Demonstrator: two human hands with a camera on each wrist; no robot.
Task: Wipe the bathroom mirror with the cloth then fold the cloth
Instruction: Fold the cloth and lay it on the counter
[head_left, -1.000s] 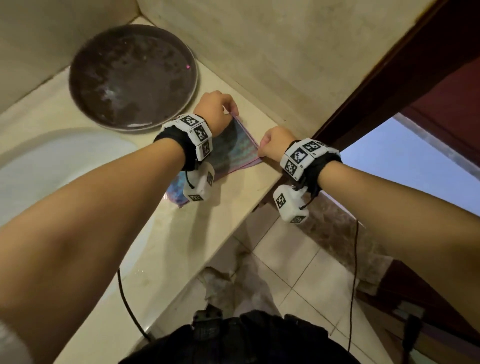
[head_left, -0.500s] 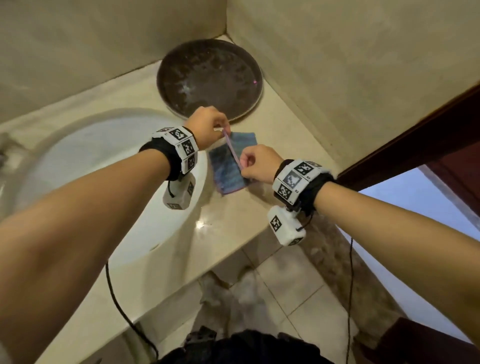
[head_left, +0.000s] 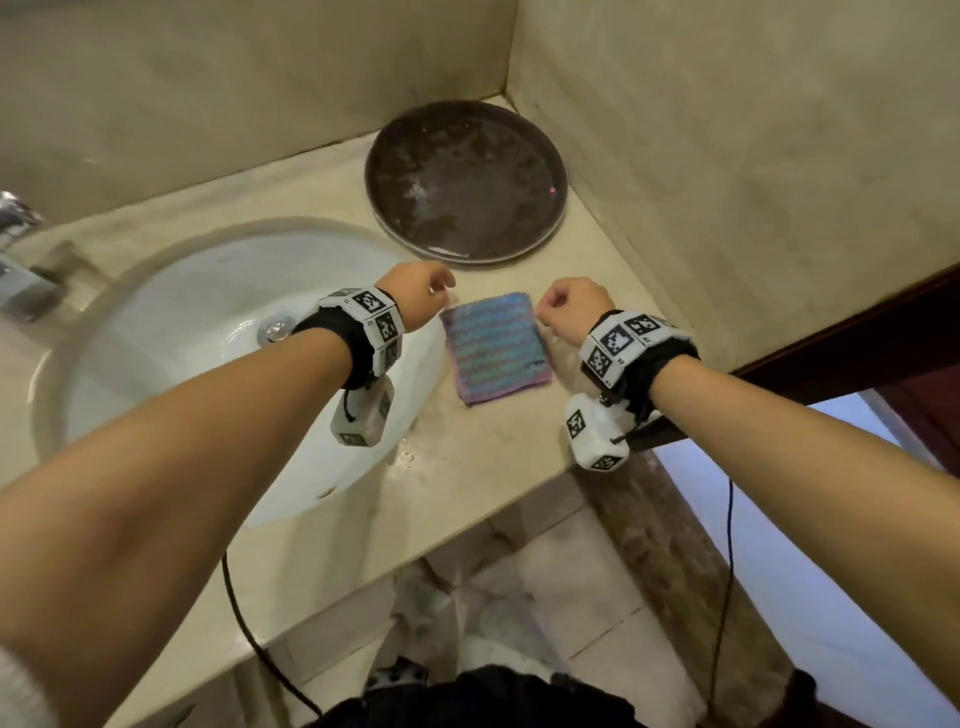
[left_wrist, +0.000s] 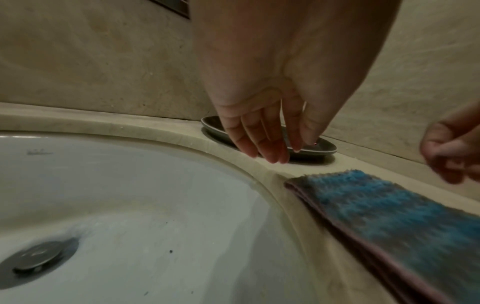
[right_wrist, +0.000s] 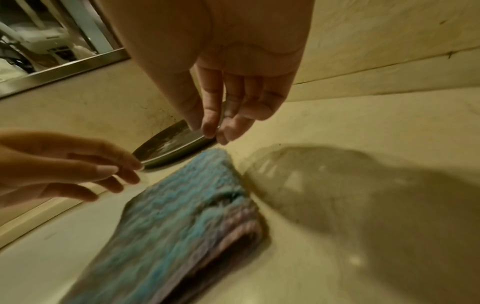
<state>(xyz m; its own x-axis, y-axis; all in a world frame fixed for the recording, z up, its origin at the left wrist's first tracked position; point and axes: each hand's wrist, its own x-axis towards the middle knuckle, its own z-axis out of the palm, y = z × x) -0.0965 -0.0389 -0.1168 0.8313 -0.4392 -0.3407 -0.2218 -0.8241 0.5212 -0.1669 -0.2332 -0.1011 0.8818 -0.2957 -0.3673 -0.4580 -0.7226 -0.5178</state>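
Observation:
A folded blue and pink striped cloth lies flat on the beige counter, between the basin and the side wall. My left hand hovers just left of its far corner, fingers straight and relaxed, holding nothing. My right hand hovers just right of the far right corner, fingers loose and empty. In the wrist views the cloth shows several stacked layers, untouched by either hand. A corner of the mirror shows at upper left in the right wrist view.
A round dark tray sits in the counter's back corner. The white basin with a metal drain lies to the left, a tap at far left. A dark door frame and floor tiles lie to the right and below.
Both hands folded the cloth over into a smaller rectangle, laid it flat and let go. They now hover apart at its far corners. My head view shifted to the left.

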